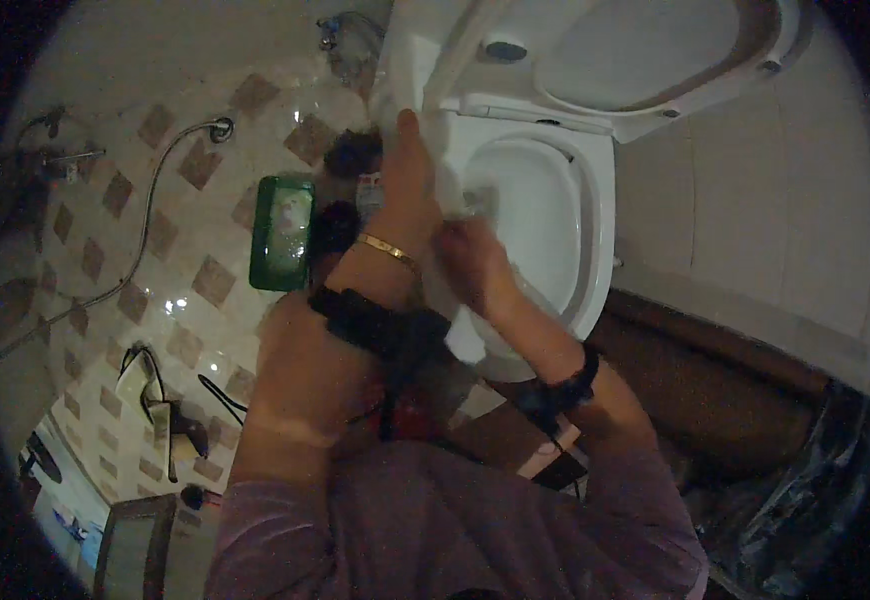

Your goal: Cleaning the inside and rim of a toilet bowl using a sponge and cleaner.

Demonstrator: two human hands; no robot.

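My left hand (407, 176), with a gold bracelet at the wrist, is stretched out along the left side of a white toilet bowl (598, 225). Its fingers point towards the cistern end, and I make out nothing held in it. My right hand (474, 259) is curled and blurred over the near left rim of the bowl. A greyish blur (480, 199) lies just beyond its knuckles; what it is, and whether the hand grips it, I cannot tell. Below the right hand shows a small white patch (467, 341), too blurred to name. Dark bands circle both forearms.
The toilet seat and lid (645, 56) stand raised. To the left, a green plastic tub (283, 232) holds cloudy, foamy liquid on wet patterned tiles. A metal shower hose (151, 202) curves farther left. A brown panel (705, 367) is at right; a long-handled pale tool (157, 409) is lower left.
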